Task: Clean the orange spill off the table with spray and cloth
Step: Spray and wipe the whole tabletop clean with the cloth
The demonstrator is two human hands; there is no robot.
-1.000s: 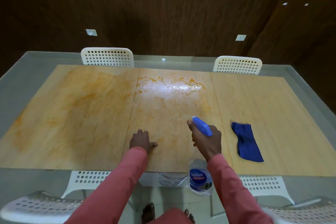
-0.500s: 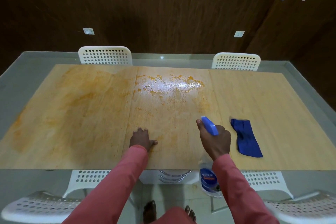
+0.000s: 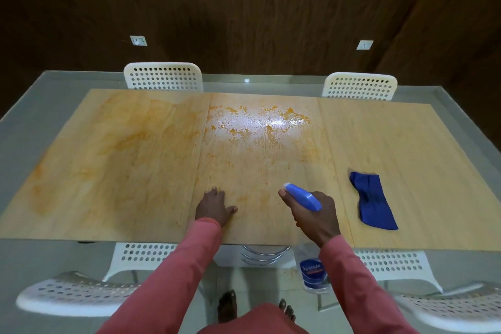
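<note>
The surface (image 3: pixel 393 144) filled mid-frame, a pale wood top w/ a glass border all round. The orange spill (image 3: pixel 260 125) spread across its centre & left panels: faint smears at left, a wet glossy patch w/ orange flecks at upper centre. Right panel looked mostly clean.

White chairs (image 3: pixel 163 76) sat at the far edge & along the near edge, so room beyond the top was tight; over the top itself, open room everywhere but lower right, where the blue cloth (image 3: pixel 372 202) lay crumpled, well apart from the spill.

Left hand (image 3: pixel 214 206) lay flat, fingers spread, pressing lower centre. Right hand (image 3: pixel 315 215) was curled round the spray bottle (image 3: pixel 303 196), forefinger by the trigger, nozzle aimed toward upper centre; the clear body hung below the near edge.

Judgement: spraying step. Best done in short bursts, sweeping nozzle leftward to the dry smears, keeping mist inside the wood & off the cloth. Bottle base risked knocking the near edge.
</note>
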